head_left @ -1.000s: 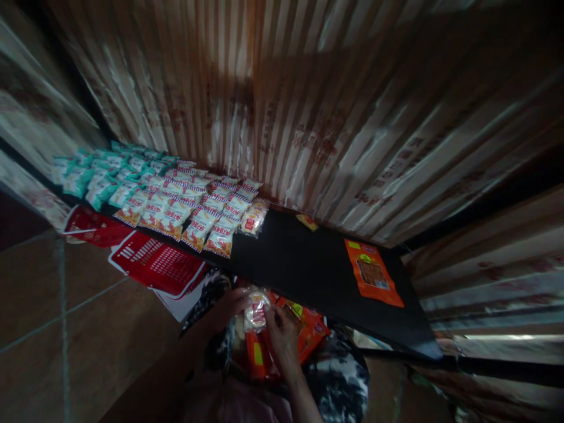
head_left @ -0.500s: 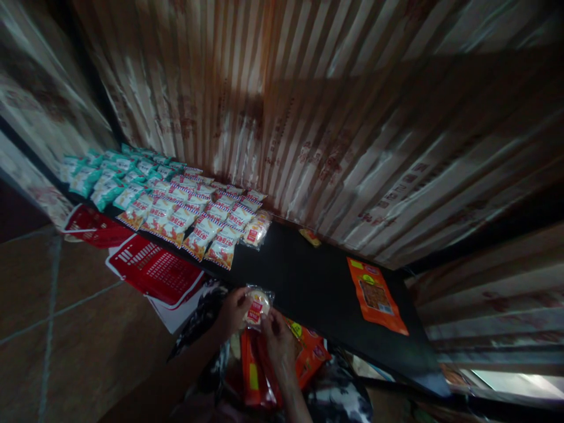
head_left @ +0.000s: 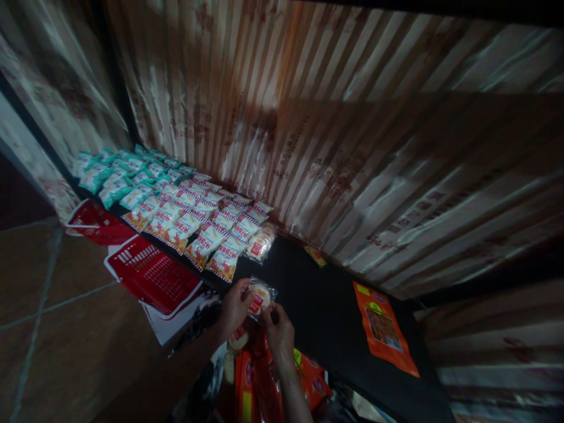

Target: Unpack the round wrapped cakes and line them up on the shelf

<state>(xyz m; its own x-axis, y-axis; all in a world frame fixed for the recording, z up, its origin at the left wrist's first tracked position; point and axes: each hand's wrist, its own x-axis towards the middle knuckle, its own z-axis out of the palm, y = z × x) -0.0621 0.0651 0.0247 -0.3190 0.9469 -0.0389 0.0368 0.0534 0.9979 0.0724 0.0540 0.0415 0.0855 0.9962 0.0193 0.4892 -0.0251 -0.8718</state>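
Note:
Between my two hands is a round, pale cracker in a clear wrapper with a red label (head_left: pixel 259 298). My left hand (head_left: pixel 235 306) pinches its left edge, and my right hand (head_left: pixel 277 330) pinches its lower right edge. The packet is over the front edge of the black shelf (head_left: pixel 304 294). Similar wrapped round crackers (head_left: pixel 261 242) stand at the right end of the snack rows, just beyond my hands. Under my hands, orange bags (head_left: pixel 308 376) and another round cracker packet (head_left: pixel 238 337) lie near my lap, partly hidden by my arms.
Rows of white-and-orange snack bags (head_left: pixel 211 238) and teal bags (head_left: pixel 117 185) fill the shelf's left part. An orange pouch (head_left: pixel 385 329) and a small yellow packet (head_left: pixel 315 256) lie to the right. Red baskets (head_left: pixel 154 276) sit below left. A pleated curtain (head_left: pixel 335 129) hangs behind.
The held cracker packet has moved up slightly, nearer the shelf, with both hands still on it. The view has shifted, and another round packet now shows below my hands.

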